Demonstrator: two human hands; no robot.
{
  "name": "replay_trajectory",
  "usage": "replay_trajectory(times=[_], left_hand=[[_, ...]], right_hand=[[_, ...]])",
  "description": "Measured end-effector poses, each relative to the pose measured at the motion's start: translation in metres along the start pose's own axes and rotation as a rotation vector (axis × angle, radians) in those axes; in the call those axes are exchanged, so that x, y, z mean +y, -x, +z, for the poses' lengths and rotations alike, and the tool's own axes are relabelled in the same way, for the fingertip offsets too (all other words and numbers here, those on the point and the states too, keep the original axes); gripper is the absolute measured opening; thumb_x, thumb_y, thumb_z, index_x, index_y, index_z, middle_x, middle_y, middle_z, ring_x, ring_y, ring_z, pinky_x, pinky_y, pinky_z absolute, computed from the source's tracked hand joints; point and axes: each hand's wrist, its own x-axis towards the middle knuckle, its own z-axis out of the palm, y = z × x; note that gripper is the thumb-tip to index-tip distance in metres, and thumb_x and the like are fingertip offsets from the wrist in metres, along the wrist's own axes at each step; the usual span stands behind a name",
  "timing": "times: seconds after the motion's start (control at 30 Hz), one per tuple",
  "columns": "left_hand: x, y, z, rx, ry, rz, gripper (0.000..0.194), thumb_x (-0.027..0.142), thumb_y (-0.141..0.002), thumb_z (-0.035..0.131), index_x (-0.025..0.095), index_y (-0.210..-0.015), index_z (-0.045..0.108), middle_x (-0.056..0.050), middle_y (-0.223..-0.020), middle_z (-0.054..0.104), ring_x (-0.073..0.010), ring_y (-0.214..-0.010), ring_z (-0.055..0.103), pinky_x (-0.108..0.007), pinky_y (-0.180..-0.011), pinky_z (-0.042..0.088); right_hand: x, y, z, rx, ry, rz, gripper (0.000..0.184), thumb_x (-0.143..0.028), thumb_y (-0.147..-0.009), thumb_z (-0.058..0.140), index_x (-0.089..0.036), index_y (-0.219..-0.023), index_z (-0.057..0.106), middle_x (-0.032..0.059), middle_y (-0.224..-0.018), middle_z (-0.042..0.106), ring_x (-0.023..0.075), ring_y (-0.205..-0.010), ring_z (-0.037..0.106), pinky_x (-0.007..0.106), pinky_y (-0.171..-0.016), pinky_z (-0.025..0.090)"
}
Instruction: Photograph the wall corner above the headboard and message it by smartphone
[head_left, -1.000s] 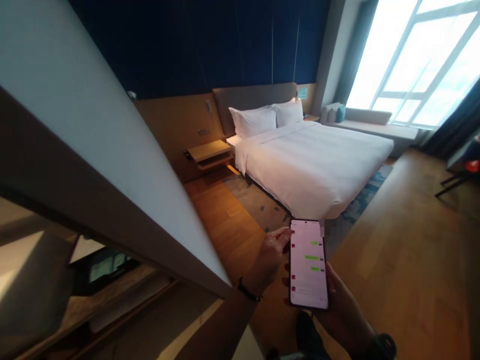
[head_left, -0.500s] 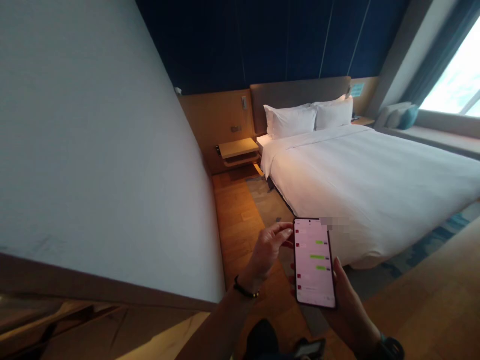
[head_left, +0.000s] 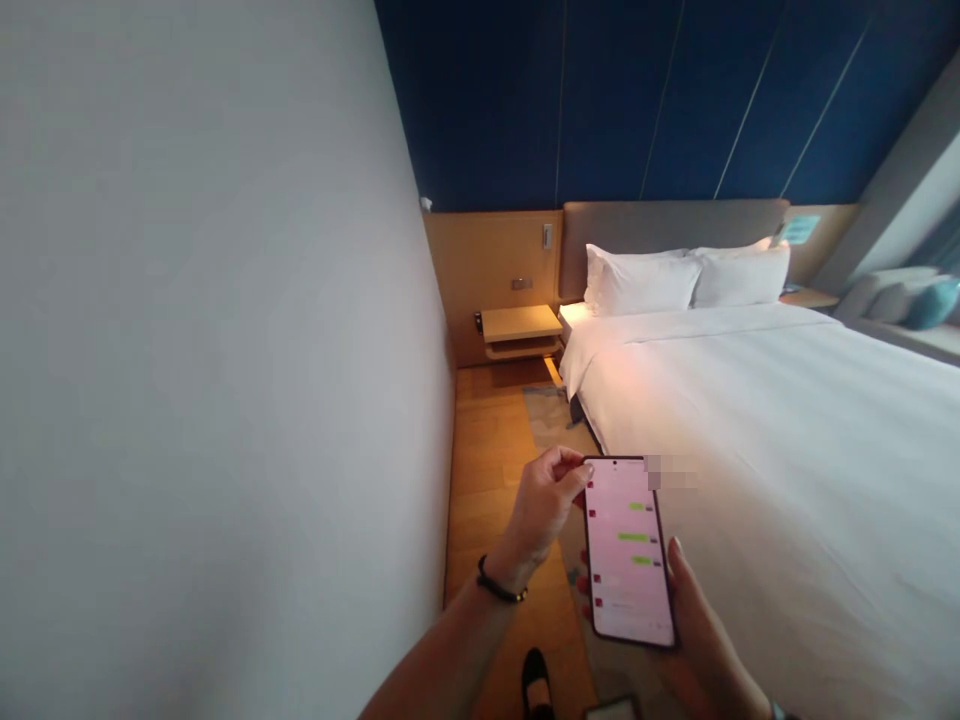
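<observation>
Low in view, just R of centre, the person's R hand [head_left: 699, 612] cradles the phone [head_left: 628, 565], thumb along its R edge, other fingers wrapped behind & peeking out at the L edge. The L hand [head_left: 541, 508] is at the top-L corner, thumb & forefinger apparently pinching it. Screen faces the wearer: chat-type layout w/ green bubbles, text too small to read. Black bracelet [head_left: 495, 587] on the L wrist, below those fingers. Lower still, a dark shoe [head_left: 535, 662] on the wood floor [head_left: 480, 520]; off to the fingers' L, a pale wall [head_left: 225, 350].

Beyond the fingers & to their R: white bed [head_left: 750, 430], w/ a rug [head_left: 547, 412] alongside. Farther, straight up from the L fingers, a bedside shelf [head_left: 520, 322]; then pillows [head_left: 645, 283], grey headboard [head_left: 622, 228], dark-blue panels [head_left: 607, 100].

Change vs. 1 sec ago: view's swung L; pale wall fills far more of that side, bed looks nearer. Phone, grip & screen look approx. the same, so the turn prob. hasn't disturbed the hold.
</observation>
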Motion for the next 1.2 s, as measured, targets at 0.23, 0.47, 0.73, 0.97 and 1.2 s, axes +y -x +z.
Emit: replay_trajectory(times=[0.23,0.47,0.73,0.97,1.2], left_hand=[[0.011,-0.044,-0.049,-0.035,0.065,-0.032,0.029,0.038,-0.078,0.06,0.011,-0.086,0.063,-0.005,-0.074,0.067,-0.0134,-0.065,0.059,-0.025,-0.063,0.047],[0.017,-0.055,-0.078,0.053,0.06,0.021,0.03,0.032,-0.081,0.061,0.011,-0.103,0.065,-0.007,-0.083,0.07,-0.0153,-0.072,0.062,-0.027,-0.07,0.047],[0.024,-0.057,-0.095,0.132,0.0,0.037,0.03,0.033,-0.08,0.065,0.01,-0.1,0.065,-0.007,-0.083,0.07,-0.0161,-0.076,0.063,-0.026,-0.071,0.046],[0.016,-0.066,-0.096,0.132,-0.01,0.026,0.031,0.034,-0.079,0.066,0.011,-0.099,0.065,-0.006,-0.079,0.07,-0.0156,-0.071,0.062,-0.026,-0.067,0.047],[0.014,-0.073,-0.091,0.106,-0.035,0.025,0.028,0.032,-0.08,0.062,0.011,-0.098,0.063,-0.006,-0.078,0.069,-0.0152,-0.07,0.061,-0.026,-0.065,0.046]], right_hand=[[-0.011,-0.065,0.034,-0.057,-0.016,0.048,0.068,-0.071,-0.083,0.051,-0.015,-0.12,0.065,0.0188,-0.118,0.067,0.0322,-0.099,0.068,0.047,-0.088,0.052],[-0.023,-0.107,0.054,-0.17,0.045,0.124,0.066,-0.071,-0.085,0.049,-0.018,-0.123,0.064,0.017,-0.113,0.069,0.0339,-0.098,0.067,0.05,-0.084,0.054],[-0.026,-0.13,0.068,-0.218,0.079,0.205,0.064,-0.067,-0.087,0.049,-0.022,-0.132,0.057,0.015,-0.128,0.063,0.031,-0.109,0.064,0.046,-0.091,0.052],[-0.026,-0.136,0.065,-0.207,0.106,0.183,0.063,-0.068,-0.087,0.049,-0.022,-0.129,0.059,0.0131,-0.128,0.063,0.0312,-0.106,0.065,0.044,-0.086,0.055],[-0.028,-0.138,0.06,-0.164,0.088,0.178,0.066,-0.071,-0.081,0.057,-0.022,-0.125,0.062,0.0119,-0.125,0.065,0.0292,-0.102,0.067,0.041,-0.081,0.056]])
